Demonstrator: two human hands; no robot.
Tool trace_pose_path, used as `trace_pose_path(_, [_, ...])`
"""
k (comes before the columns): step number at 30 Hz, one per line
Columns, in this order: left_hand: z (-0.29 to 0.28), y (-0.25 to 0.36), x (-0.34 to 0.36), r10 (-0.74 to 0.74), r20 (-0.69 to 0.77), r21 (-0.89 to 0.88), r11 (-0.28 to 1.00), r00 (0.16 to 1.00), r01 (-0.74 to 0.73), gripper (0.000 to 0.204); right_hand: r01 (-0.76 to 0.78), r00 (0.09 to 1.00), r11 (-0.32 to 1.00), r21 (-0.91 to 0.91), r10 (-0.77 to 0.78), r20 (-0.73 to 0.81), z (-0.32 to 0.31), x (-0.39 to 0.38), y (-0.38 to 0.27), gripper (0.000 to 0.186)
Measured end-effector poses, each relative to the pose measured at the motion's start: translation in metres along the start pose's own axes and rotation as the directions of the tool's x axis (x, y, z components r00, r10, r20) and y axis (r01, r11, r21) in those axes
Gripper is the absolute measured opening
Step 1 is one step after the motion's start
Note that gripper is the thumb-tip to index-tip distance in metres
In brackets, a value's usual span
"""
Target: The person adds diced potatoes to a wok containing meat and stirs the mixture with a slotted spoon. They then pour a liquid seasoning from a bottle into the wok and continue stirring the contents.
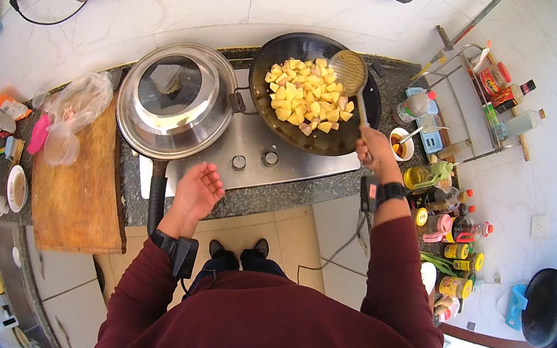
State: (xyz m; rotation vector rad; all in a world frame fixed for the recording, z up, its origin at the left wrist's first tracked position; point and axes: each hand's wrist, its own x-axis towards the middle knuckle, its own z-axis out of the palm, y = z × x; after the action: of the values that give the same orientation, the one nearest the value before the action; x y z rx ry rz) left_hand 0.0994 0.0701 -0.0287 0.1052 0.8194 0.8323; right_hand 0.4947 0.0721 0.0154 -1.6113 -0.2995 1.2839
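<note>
by the wok (pixel 289 47), right fingers (pixel 366 139) grip a skimmer (pixel 348 71).

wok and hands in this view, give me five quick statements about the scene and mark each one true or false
1. The right hand grips a perforated ladle. True.
2. The left hand also grips the perforated ladle. False: it is open and holds nothing.
3. The cut yellow pieces lie in the wok. True.
4. The wok stands left of the lidded pan. False: it stands to the right of it.
5. The wooden board lies left of the lidded pan. True.
</note>
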Motion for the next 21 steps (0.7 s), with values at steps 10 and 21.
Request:
trace_pose_path(10, [0.007, 0.001, 0.004, -0.010, 0.030, 0.019, 1.000, 0.999, 0.010, 0.017, 0.454, 0.890, 0.500, -0.738, -0.213, 0.403, -0.009, -0.062, -0.035, 0.025])
trace_pose_path(21, [0.013, 0.002, 0.015, -0.038, 0.067, 0.022, 0.999, 0.997, 0.036, 0.017, 0.451, 0.844, -0.091, -0.888, -0.282, 0.457, -0.021, -0.176, -0.064, 0.039])
